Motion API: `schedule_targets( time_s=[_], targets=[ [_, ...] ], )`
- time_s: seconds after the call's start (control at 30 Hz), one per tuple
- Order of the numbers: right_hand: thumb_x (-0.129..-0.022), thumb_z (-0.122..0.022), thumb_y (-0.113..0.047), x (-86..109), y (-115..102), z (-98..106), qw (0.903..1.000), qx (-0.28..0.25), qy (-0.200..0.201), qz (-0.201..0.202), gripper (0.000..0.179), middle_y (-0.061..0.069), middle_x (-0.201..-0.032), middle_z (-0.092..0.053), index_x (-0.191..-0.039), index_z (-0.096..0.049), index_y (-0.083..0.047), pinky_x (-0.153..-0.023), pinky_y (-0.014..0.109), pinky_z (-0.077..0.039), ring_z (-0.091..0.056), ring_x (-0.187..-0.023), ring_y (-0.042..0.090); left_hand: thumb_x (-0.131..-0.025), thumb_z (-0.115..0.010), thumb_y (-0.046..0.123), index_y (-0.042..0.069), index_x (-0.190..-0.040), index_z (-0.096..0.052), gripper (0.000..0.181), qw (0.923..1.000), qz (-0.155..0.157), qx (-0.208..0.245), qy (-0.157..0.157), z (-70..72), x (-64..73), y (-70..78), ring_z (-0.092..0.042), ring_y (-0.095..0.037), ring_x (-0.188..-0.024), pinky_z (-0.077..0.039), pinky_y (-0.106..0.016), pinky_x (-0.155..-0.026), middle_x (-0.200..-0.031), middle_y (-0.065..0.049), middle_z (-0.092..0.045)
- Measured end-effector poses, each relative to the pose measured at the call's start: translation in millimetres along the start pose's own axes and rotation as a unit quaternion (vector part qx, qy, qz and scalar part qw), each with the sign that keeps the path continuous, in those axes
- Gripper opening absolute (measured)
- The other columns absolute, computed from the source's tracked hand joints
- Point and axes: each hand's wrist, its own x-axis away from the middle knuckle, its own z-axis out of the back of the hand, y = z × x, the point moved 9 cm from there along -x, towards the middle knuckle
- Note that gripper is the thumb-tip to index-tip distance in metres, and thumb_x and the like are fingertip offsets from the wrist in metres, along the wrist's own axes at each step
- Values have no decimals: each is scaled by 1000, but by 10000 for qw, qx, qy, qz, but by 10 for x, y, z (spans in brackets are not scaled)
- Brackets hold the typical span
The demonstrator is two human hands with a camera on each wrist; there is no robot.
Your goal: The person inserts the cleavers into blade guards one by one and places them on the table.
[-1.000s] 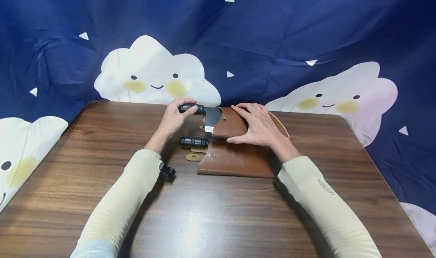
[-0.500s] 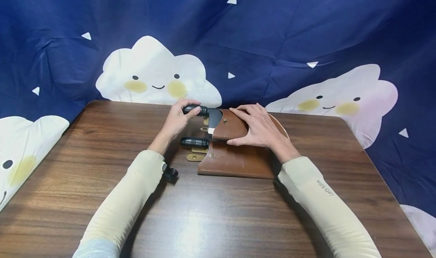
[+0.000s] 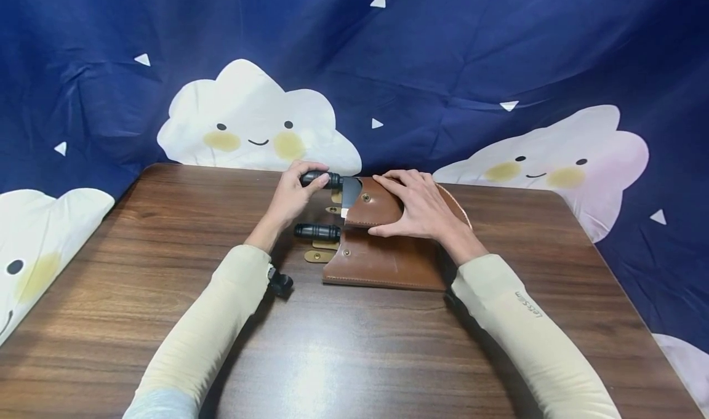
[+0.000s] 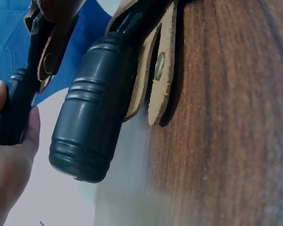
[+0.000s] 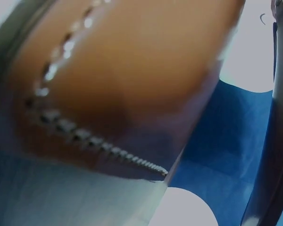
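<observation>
My left hand [image 3: 290, 194] grips the black ribbed handle of a cleaver [image 3: 351, 192] between thumb and fingers. Only a narrow strip of its dark blade shows; the rest is inside a brown leather sheath [image 3: 371, 210]. From the right, my right hand [image 3: 419, 203] holds this sheath, thumb at the near edge and fingers over the far one. Nearer to me lies a second brown sheath [image 3: 388, 264], with another black handle [image 4: 92, 108] sticking out of its left end. In the left wrist view, my left hand [image 4: 12, 169] appears at the left around the farther handle.
Tan snap straps [image 3: 319, 256] stick out at the left of the sheaths. A cord loop [image 3: 456, 205] curves behind my right hand. The wooden table [image 3: 354, 357] ends just behind the farther sheath, against a blue cloth with clouds.
My left hand has moved a little to the right with the cleaver, and its blade has slid deeper into the sheath. My right hand has stayed nearly in place.
</observation>
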Motion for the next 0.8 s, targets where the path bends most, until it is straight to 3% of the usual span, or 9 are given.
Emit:
schedule_targets(
  time_s=[0.3,0.47,0.63,0.8],
  targets=[
    [-61,-78,-78,-7,8,-24,9999,-87,-54,-42,109,7,-137,-55,-147,-55,-16,-98,48,-31,-46,-120,31,-97,-69,12,-5,-122,-67,30,10000,-27,-28,6,-35,4,-18,-47,-20,-104,-41,-28,-92,-114,-14,-51],
    [-61,-77,-79,-34,5,-48,9998,-53,-170,-23,111,7,-138,-54,-148,-54,-15,-98,48,-31,-46,-122,32,-97,-70,12,-3,-123,-68,30,9999,131,-52,-5,-17,-19,-54,-49,-22,-107,-42,-28,-92,-118,-15,-53],
    [-62,-77,-80,-76,55,-70,9995,25,-297,-79,110,7,-140,-53,-149,-53,-15,-100,49,-32,-47,-122,31,-96,-72,10,-3,-123,-68,30,9996,244,12,-104,-11,-88,-50,-52,-21,-108,-45,-25,-87,-126,-16,-56],
    [-63,-76,-80,-146,91,-114,9991,32,-411,-127,110,7,-141,-53,-150,-52,-16,-103,50,-33,-46,-125,31,-95,-72,9,-5,-123,-68,31,9994,296,105,-157,24,-158,-83,-53,-17,-99,-45,-22,-78,-127,-16,-59]
  ],
)
